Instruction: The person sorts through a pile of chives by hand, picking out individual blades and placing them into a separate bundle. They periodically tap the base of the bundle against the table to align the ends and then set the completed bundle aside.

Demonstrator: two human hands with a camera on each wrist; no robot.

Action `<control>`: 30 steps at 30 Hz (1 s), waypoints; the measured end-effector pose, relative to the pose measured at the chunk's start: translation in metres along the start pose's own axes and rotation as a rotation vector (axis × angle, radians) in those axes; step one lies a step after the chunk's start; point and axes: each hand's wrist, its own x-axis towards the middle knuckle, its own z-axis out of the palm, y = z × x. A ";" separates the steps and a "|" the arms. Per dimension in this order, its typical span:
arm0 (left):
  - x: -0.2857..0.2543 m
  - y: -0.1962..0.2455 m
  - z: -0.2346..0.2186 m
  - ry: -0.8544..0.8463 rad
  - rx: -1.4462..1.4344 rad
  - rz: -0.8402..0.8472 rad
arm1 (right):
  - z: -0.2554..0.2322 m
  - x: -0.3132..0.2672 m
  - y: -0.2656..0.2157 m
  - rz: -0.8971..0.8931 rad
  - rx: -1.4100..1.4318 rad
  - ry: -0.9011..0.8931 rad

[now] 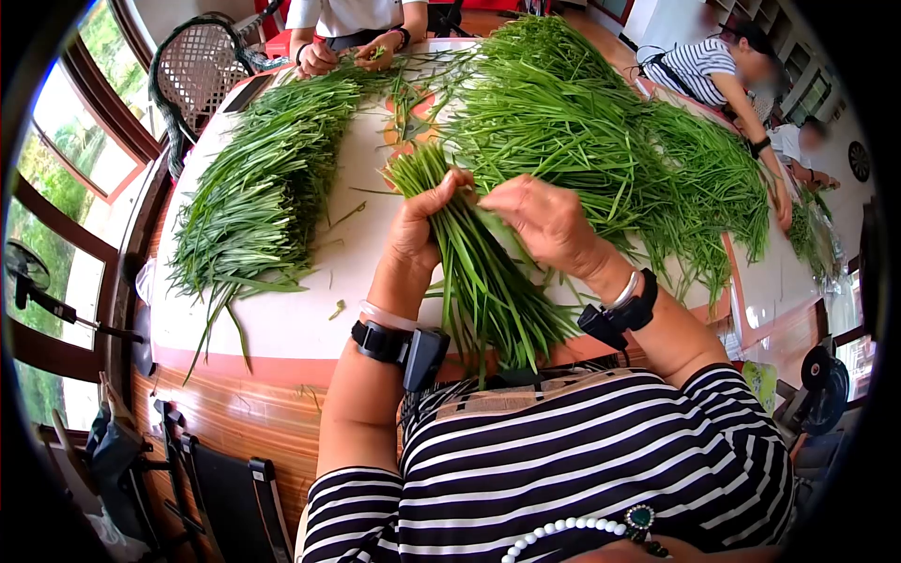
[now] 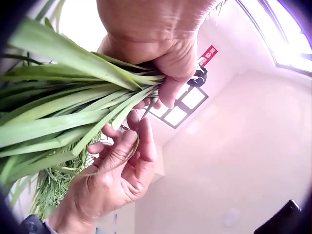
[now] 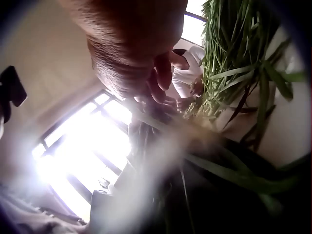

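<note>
My left hand (image 1: 416, 228) grips a thick bunch of garlic chives (image 1: 483, 272) near its cut ends, its long leaves fanning down toward my lap. Beside the bunch, my right hand (image 1: 554, 223) is raised with bent fingers. The left wrist view shows that right hand (image 2: 109, 178) close under the left, pinching a thin green strand (image 2: 135, 150) that loops over its fingers by the bunch. In the right wrist view, blur and dark leaves hide much of the fingertips.
A neat row of chives (image 1: 267, 178) lies on the table (image 1: 324, 324) at left. A large loose heap (image 1: 563, 122) covers the right side. Across the table a person's hands (image 1: 347, 56) handle stems; another person in stripes (image 1: 699, 70) reaches in at right. A folding chair (image 1: 235, 497) stands at lower left.
</note>
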 end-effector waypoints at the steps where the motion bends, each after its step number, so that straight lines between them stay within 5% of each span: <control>1: -0.003 0.006 0.010 0.048 0.002 -0.001 | 0.001 0.000 0.006 0.099 0.044 0.044; 3: -0.002 0.009 0.011 0.092 0.000 0.019 | -0.003 0.005 0.029 0.202 -0.123 0.013; 6: 0.002 0.007 -0.007 -0.155 -0.059 -0.015 | 0.009 0.002 0.056 0.327 -0.431 -0.124; 10: 0.005 0.005 -0.010 -0.035 0.008 -0.053 | 0.022 0.001 0.067 0.455 -0.546 -0.245; 13: 0.006 0.005 -0.011 0.062 0.007 -0.057 | 0.014 -0.002 0.069 0.454 -0.274 -0.081; 17: 0.008 0.000 -0.010 0.139 0.007 -0.090 | -0.005 -0.006 0.055 0.706 0.079 -0.177; 20: 0.008 -0.004 -0.009 0.173 -0.010 -0.116 | -0.005 -0.008 0.047 0.762 0.368 -0.072; 26: 0.010 -0.006 -0.014 0.177 0.024 -0.106 | -0.009 -0.005 0.026 0.645 0.285 -0.484; 30: 0.000 -0.001 0.011 0.281 0.053 -0.107 | -0.021 0.031 0.046 0.476 0.017 -0.367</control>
